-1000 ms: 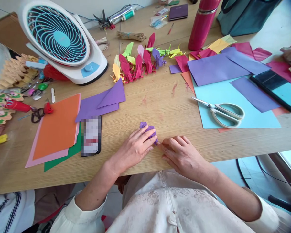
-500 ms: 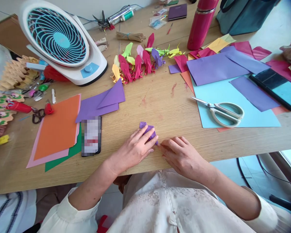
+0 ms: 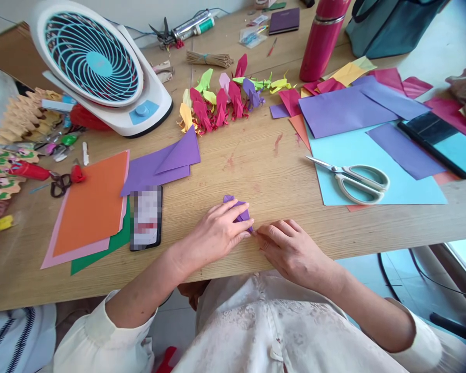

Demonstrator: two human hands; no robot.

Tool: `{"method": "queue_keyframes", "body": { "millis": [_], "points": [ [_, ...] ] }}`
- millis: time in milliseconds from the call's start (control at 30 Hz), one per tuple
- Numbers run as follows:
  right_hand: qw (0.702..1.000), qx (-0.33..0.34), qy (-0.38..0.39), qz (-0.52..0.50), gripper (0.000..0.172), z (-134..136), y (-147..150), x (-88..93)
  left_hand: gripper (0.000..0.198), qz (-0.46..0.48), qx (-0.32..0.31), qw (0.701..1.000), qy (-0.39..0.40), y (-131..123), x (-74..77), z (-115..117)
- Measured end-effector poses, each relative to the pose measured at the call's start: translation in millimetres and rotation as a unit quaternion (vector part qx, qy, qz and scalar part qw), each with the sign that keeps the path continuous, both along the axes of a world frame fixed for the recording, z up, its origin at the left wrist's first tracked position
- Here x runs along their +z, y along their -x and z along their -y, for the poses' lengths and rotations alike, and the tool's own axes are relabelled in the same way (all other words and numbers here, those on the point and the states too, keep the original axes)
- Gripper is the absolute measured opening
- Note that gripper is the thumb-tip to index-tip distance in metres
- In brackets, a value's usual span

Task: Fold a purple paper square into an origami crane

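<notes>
A small piece of folded purple paper (image 3: 242,212) lies on the table in front of me, its narrow tip turned toward my body. My left hand (image 3: 223,228) rests over it, fingers bent across its top and thumb by the lower tip, holding it against the tabletop. Part of the paper is covered by these fingers. My right hand (image 3: 285,243) is closed in a pinch at the narrow tip; the fingertips hide exactly what part they grip.
Scissors (image 3: 353,178) lie on light-blue paper (image 3: 404,189) at right. A phone (image 3: 146,217) and orange paper (image 3: 91,207) lie left. Behind are a fan (image 3: 101,67), colourful folded paper figures (image 3: 221,103), a red bottle (image 3: 322,46) and purple sheets (image 3: 345,109).
My left hand's fingers have shifted slightly on the purple paper, with the thumb drawn nearer its tip. My right hand stays almost in place.
</notes>
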State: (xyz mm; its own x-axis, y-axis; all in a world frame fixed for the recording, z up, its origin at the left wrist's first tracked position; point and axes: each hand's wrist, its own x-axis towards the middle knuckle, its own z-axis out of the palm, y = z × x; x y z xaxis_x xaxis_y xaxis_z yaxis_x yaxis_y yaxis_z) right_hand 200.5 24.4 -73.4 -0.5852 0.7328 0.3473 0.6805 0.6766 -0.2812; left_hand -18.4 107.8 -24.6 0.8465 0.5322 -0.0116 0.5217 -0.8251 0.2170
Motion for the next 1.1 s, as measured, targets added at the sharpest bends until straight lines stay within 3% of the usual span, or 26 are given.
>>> {"method": "queue_keyframes", "body": {
  "millis": [167, 267, 400, 533, 600, 700, 767, 900, 1100],
  "points": [
    [1.000, -0.003, 0.012, -0.003, 0.020, 0, 0, -0.7, 0.018, 0.059, 0.124, 0.989, 0.048, -15, 1.6, -28],
    [1.000, -0.004, 0.016, -0.004, 0.019, 0, 1, -0.8, 0.005, 0.020, 0.139, 0.987, 0.075, -20, 1.9, -47],
    [0.999, -0.006, 0.031, -0.012, 0.021, 1, 1, 2.5, 0.009, 0.010, 0.145, 0.977, 0.155, -23, 6.7, -63],
    [0.980, -0.043, 0.134, -0.141, 0.022, -4, -7, 11.3, 0.004, 0.039, 0.169, 0.958, 0.230, -22, 15.0, -66],
    [0.949, -0.088, 0.194, -0.232, 0.021, -13, -11, 16.5, 0.007, 0.063, 0.171, 0.962, 0.203, -22, 18.1, -65],
    [0.924, -0.139, 0.215, -0.283, 0.021, -36, -14, 24.0, 0.011, 0.143, 0.154, 0.965, 0.154, -25, 21.7, -61],
    [0.923, -0.141, 0.208, -0.292, 0.025, -53, -13, 29.2, 0.010, 0.198, 0.140, 0.962, 0.129, -28, 24.4, -59],
    [0.919, -0.135, 0.190, -0.317, 0.010, -82, -10, 40.0, 0.008, 0.287, 0.139, 0.944, 0.079, -31, 27.1, -56],
    [0.932, -0.120, 0.119, -0.322, 0.015, -92, -7, 44.3, 0.007, 0.343, 0.161, 0.923, 0.069, -27, 19.0, -51]
  ]
}}
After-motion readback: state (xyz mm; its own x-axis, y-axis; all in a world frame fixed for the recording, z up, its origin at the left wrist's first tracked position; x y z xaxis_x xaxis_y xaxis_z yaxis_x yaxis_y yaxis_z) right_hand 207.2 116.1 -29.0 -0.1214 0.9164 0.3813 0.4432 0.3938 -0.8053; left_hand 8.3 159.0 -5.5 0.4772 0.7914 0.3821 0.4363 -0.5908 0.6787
